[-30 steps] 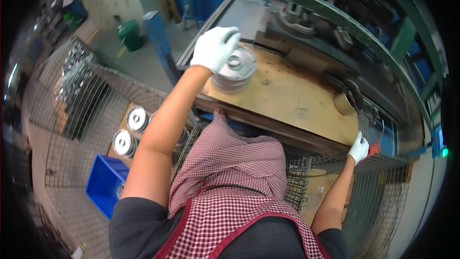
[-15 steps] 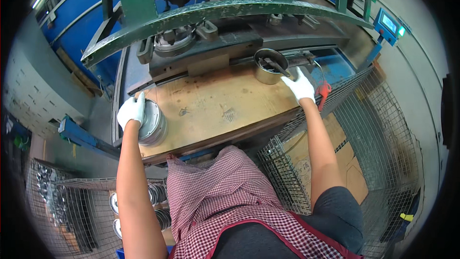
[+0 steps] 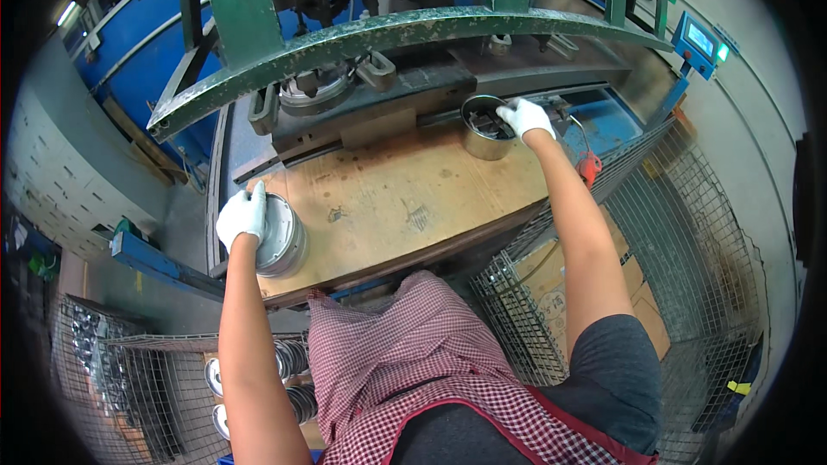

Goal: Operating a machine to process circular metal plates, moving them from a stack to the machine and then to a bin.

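My left hand (image 3: 242, 214), in a white glove, is wrapped against the left side of a stack of round grey metal discs (image 3: 284, 241) at the table's left end. Its thumb lies along the top rim. Toward the right back of the table stands a brass-coloured metal pot (image 3: 487, 146) with dark contents. My right hand (image 3: 525, 118), also gloved in white, is over the pot's right rim. Its fingers are closed on the dark-handled stick that stands in the pot, which they mostly hide.
Behind the brown board-topped table (image 3: 379, 198) is a press with a green frame (image 3: 362, 39) and metal fixtures. A control screen (image 3: 698, 39) is at the far right. Wire baskets (image 3: 517, 319) flank me, the left one holding more discs (image 3: 297, 357). A red-handled tool (image 3: 589, 168) hangs right.
My right hand has moved left and up, from beside the pot to its mouth, and closed at the stick's handle. My left hand stays at the disc stack.
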Demonstrator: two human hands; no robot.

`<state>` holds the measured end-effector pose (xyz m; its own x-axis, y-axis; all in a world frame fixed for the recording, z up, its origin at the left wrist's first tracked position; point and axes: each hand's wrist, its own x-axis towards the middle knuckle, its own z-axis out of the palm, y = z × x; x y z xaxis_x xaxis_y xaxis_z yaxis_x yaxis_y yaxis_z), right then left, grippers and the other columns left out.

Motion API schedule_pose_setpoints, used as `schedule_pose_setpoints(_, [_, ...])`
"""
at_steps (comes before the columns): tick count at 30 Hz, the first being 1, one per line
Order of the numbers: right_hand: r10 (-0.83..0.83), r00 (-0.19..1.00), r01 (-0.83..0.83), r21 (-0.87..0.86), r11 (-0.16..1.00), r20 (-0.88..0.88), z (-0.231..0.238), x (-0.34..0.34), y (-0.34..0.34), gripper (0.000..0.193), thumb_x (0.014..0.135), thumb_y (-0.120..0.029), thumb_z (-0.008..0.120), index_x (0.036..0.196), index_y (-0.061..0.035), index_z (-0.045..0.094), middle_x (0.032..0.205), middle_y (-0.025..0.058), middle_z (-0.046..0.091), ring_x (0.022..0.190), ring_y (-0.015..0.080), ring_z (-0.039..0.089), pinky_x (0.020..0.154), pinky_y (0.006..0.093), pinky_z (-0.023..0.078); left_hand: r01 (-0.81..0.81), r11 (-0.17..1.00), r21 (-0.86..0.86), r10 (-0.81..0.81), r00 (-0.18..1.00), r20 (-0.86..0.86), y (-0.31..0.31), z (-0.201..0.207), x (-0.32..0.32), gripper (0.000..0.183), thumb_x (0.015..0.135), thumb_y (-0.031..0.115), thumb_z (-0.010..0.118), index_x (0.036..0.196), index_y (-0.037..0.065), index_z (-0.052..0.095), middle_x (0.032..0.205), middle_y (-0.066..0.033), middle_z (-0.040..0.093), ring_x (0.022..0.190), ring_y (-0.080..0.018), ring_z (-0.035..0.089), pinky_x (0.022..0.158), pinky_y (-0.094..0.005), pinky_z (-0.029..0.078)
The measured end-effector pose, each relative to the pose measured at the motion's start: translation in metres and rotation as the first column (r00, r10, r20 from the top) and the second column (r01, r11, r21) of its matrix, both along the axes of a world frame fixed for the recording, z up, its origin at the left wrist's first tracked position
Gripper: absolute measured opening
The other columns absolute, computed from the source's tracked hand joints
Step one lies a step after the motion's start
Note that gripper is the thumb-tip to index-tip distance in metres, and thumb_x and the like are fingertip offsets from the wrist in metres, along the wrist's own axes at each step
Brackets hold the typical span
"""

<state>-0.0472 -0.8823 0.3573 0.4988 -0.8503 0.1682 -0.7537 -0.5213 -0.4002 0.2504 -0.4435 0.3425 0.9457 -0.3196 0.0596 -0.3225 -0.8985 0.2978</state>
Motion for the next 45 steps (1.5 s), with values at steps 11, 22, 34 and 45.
schedule_pose_setpoints(11, [0.081, 0.997, -0.081, -0.102, 0.991, 0.0, 0.004, -0.022, 0.019, 0.039, 0.087, -0.038, 0.06, 0.118, -0.0154, 0.066, 0.117, 0.0128, 0.065, 0.109, 0.0308, 0.061, 0.093, 0.0394, 0.047, 0.0, 1.0, 0.017, 0.0, 1.0, 0.016, -0.001, 0.001, 0.001, 0.058, 0.093, 0.057, 0.038, 0.109, 0.011, 0.07, 0.112, -0.0138, 0.067, 0.105, -0.0322, 0.063, 0.091, -0.0401, 0.047])
schedule_pose_setpoints(22, [0.123, 0.704, -0.098, -0.076, 0.992, 0.7, 0.0, 0.002, 0.073, 0.045, 0.087, -0.035, 0.065, 0.12, -0.0038, 0.064, 0.113, 0.0169, 0.067, 0.105, 0.0278, 0.065, 0.091, 0.0341, 0.048, -0.002, 0.999, 0.041, 0.0, 0.999, 0.047, -0.002, -0.002, 0.0, 0.059, 0.093, 0.057, 0.038, 0.105, 0.009, 0.07, 0.109, -0.0163, 0.067, 0.103, -0.0338, 0.063, 0.089, -0.0413, 0.048])
schedule_pose_setpoints(34, [-0.087, 0.611, -0.171, 0.239, 0.956, 0.787, 0.023, 0.184, 0.021, 0.041, 0.085, -0.044, 0.061, 0.105, -0.0099, 0.071, 0.108, 0.0152, 0.068, 0.105, 0.0332, 0.063, 0.092, 0.0386, 0.048, 0.008, 1.0, -0.002, -0.008, 0.997, 0.078, -0.006, -0.014, 0.005, 0.058, 0.092, 0.057, 0.04, 0.095, 0.008, 0.071, 0.103, -0.0164, 0.068, 0.098, -0.0349, 0.063, 0.086, -0.0427, 0.048])
schedule_pose_setpoints(45, [-0.053, 0.638, 0.184, -0.084, 0.979, 0.768, 0.031, 0.044, 0.025, 0.051, 0.082, -0.047, 0.068, 0.105, -0.0026, 0.07, 0.096, 0.0155, 0.071, 0.093, 0.0264, 0.068, 0.083, 0.0353, 0.05, -0.002, 1.0, -0.006, 0.002, 0.997, 0.083, -0.002, -0.017, 0.005, 0.057, 0.092, 0.057, 0.041, 0.094, 0.008, 0.071, 0.102, -0.0173, 0.068, 0.096, -0.0357, 0.064, 0.084, -0.0435, 0.048])
